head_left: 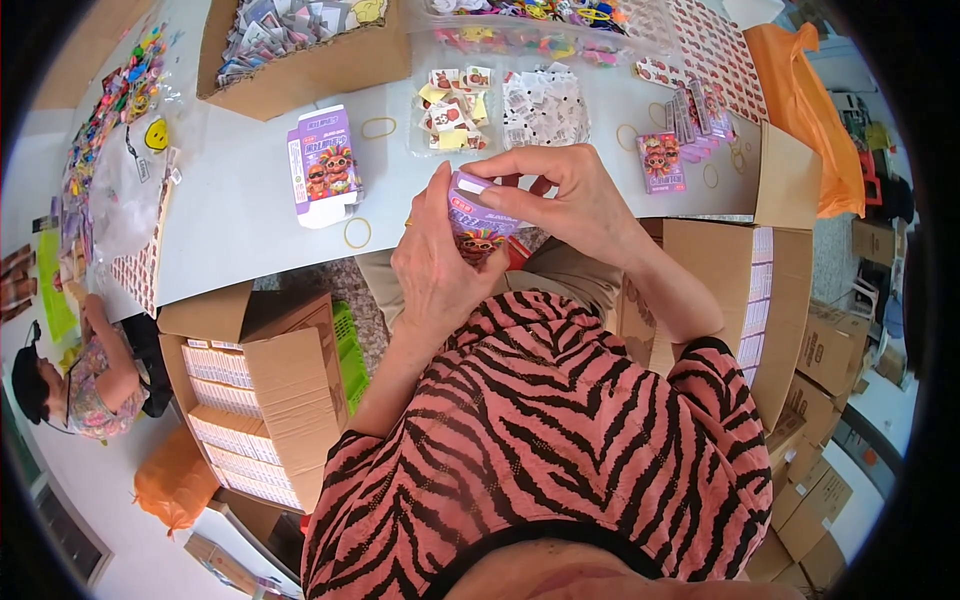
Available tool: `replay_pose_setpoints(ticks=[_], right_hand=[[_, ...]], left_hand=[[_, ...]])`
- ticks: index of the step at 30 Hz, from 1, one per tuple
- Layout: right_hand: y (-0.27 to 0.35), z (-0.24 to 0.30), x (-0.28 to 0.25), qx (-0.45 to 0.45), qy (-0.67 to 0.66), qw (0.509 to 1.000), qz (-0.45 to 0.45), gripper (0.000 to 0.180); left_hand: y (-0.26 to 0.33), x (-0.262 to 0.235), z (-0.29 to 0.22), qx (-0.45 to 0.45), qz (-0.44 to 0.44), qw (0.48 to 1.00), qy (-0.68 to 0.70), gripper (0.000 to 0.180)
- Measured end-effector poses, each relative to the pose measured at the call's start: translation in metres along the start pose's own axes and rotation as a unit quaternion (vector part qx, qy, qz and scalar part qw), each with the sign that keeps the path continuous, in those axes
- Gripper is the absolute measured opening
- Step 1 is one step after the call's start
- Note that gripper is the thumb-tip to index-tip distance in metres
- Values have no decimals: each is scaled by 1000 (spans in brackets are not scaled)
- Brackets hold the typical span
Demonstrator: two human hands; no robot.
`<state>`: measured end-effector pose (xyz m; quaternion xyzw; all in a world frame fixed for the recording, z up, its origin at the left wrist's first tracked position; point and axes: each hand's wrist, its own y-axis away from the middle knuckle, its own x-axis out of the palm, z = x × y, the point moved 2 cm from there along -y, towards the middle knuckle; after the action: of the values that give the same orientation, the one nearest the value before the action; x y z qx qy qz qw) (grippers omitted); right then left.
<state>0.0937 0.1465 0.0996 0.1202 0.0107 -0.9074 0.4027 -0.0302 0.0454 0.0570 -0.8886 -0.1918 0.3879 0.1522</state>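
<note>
Closing up a small purple carton [478, 213], by the look of it: held between both hands above the lap, just near of the white table [230, 200] edge. Left hand [437, 262] wrapped round its left side; right hand [572, 200] pinching the top flap. Next likely calls for tucking that flap in squarely. Purple, cartoon face printed on front, white top panel. Flat unfolded carton [325, 165] and rubber band [357, 232] lying far left on the table

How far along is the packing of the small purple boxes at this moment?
Done: stacks of closed boxes fill the carton at the left. In hand: both hands, left hand and right hand, hold one purple box. Left: a flat unfolded box and bags of small items wait on the table.
</note>
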Motion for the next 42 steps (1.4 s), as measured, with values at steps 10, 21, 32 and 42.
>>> replay_pose_setpoints(ticks=[10,21,32,42], right_hand=[[-3,-11,3,-132,111,985,-24,16],[1,-54,10,17,58,983,173,13],[16,-67,17,112,-87,982,124,12],[25,-72,17,123,-76,983,110,10]], left_hand=[[7,6,-3,-72,49,996,-6,92],[54,29,4,-232,132,939,218,66],[66,8,14,-220,92,956,171,30],[82,10,27,-249,91,938,224,26]])
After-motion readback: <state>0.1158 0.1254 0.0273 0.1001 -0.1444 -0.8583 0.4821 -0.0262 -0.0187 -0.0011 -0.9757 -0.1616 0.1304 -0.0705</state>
